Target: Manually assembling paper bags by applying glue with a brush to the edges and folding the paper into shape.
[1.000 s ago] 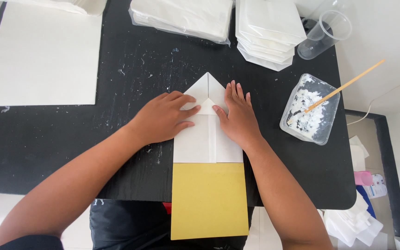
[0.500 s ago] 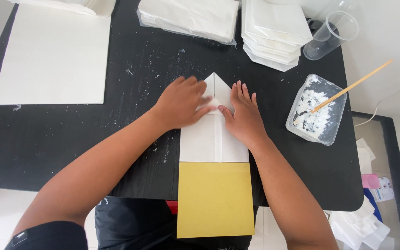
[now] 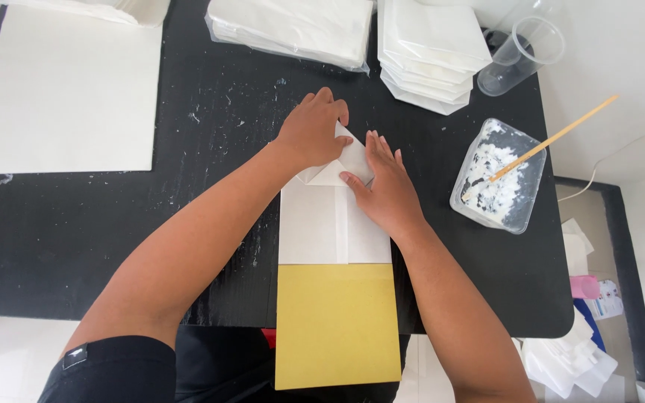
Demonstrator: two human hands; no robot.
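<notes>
White paper bag | laid flat on black table, over yellow sheet | step judged: pointed top flap being folded down | left hand curled, flap tip pinched beneath | right hand flat, fingers spread, pressing just beside | next: firm creasing likely needed

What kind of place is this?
Probably a small craft workbench for hand-making paper envelopes or bags: a black table, stacks of folded white paper, and a tub of white paste with a stick.

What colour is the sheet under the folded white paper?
Yellow sheet, clearest in the head view, below the folded white paper.
</notes>
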